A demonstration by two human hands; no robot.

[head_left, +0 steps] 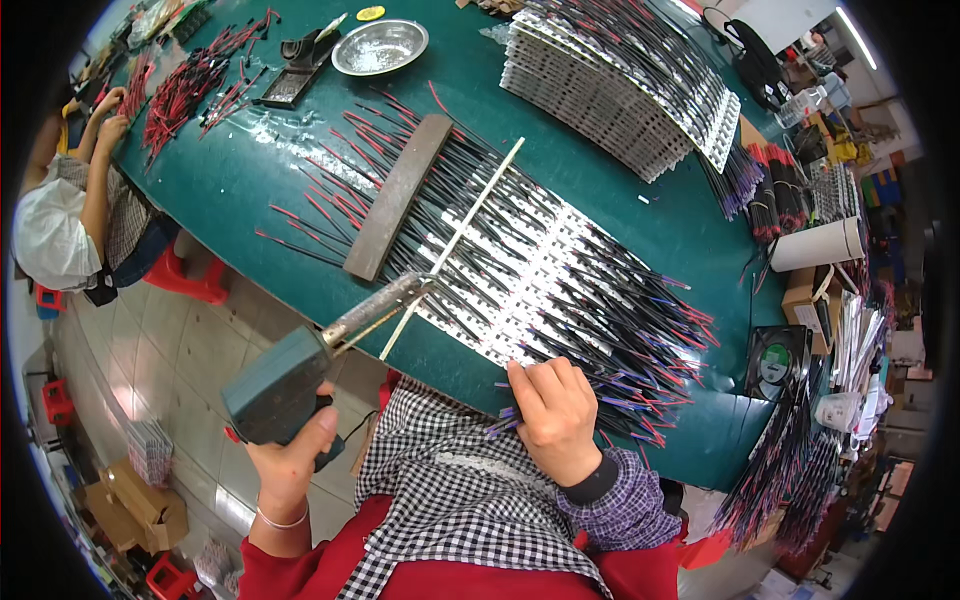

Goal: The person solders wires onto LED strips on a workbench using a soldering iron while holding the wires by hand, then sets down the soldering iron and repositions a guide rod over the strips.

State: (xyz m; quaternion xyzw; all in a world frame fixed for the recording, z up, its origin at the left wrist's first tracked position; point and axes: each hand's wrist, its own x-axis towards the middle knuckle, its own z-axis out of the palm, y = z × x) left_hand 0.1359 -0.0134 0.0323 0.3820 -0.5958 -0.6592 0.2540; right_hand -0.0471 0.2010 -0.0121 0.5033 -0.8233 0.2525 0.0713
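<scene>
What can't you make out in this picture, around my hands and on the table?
All in the head view:
Left hand: most fingers, hidden behind the handle of the green tool.
Tool tip: too small to tell whether it touches a wire.
Right hand: its curled fingers hide whatever lies beneath.
Grey bar: covers the wire stretches under it.
Stacked boards: some wires on top are cut off by the upper edge.

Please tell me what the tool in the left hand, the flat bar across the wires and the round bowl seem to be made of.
Tool: likely plastic, by its matte, dark green casing; its barrel looks like metal, with a scuffed, brownish sheen.
Flat bar: metal or wood, unclear from its dull grey-brown face.
Round bowl: polished metal, perhaps steel, by its silvery shine.
</scene>
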